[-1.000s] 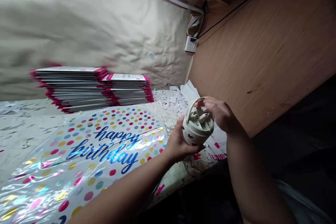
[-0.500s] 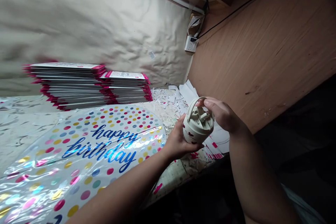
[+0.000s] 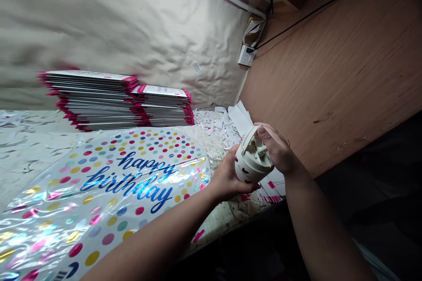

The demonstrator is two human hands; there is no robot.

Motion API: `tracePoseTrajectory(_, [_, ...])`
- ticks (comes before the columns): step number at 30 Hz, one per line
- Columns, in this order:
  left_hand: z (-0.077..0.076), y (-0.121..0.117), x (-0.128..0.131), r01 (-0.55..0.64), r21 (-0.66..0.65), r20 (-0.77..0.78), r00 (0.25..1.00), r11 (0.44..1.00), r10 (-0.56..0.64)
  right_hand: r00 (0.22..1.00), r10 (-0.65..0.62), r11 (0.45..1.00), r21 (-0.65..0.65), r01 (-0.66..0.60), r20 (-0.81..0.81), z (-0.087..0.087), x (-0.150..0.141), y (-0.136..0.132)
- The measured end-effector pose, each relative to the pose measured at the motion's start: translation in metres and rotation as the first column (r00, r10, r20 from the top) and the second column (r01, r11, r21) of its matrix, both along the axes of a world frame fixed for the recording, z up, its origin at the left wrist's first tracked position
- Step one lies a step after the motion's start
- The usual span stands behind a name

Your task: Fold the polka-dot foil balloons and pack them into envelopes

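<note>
A cream tumbler (image 3: 253, 167) with dark red hearts and a carry loop on its lid is held tilted above the table edge. My left hand (image 3: 227, 180) wraps round the tumbler's body from the left, thumb along its lower front. At the top right of the lid, my right hand (image 3: 277, 147) has its fingers closed on the carry loop (image 3: 248, 139). Parts of the lid's far side are hidden behind the right fingers. To the left lies a clear plastic sheet (image 3: 108, 193) with coloured dots and blue "happy birthday" lettering.
Two stacks of pink-edged cards (image 3: 99, 101) stand against the fabric-covered wall (image 3: 132, 22). Paper scraps (image 3: 214, 129) litter the tabletop. A wooden panel (image 3: 329, 74) rises on the right, beside a power socket (image 3: 246, 55) with a black cable.
The view has shifted slightly. The right hand has moved a little down against the lid, and its fingers have closed in on the carry loop. The left hand keeps its hold on the tumbler.
</note>
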State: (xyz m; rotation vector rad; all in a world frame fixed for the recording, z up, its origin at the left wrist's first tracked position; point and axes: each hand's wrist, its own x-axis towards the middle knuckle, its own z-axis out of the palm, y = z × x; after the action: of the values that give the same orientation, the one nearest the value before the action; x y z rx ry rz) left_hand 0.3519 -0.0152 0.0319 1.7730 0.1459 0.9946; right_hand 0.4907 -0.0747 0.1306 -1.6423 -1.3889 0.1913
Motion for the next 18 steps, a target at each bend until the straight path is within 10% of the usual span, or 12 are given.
tracePoseTrajectory(9, [0.001, 0.001, 0.001, 0.048, 0.006, 0.039, 0.998, 0.999, -0.048, 0.708, 0.154, 0.981, 0.023, -0.191, -0.690, -0.005, 0.001, 0.002])
tracePoseTrajectory(18, [0.003, 0.002, 0.000, 0.059, -0.001, 0.024, 0.998, 0.998, -0.059, 0.986, 0.167, 0.928, -0.335, -0.161, -0.010, 0.037, 0.017, -0.004])
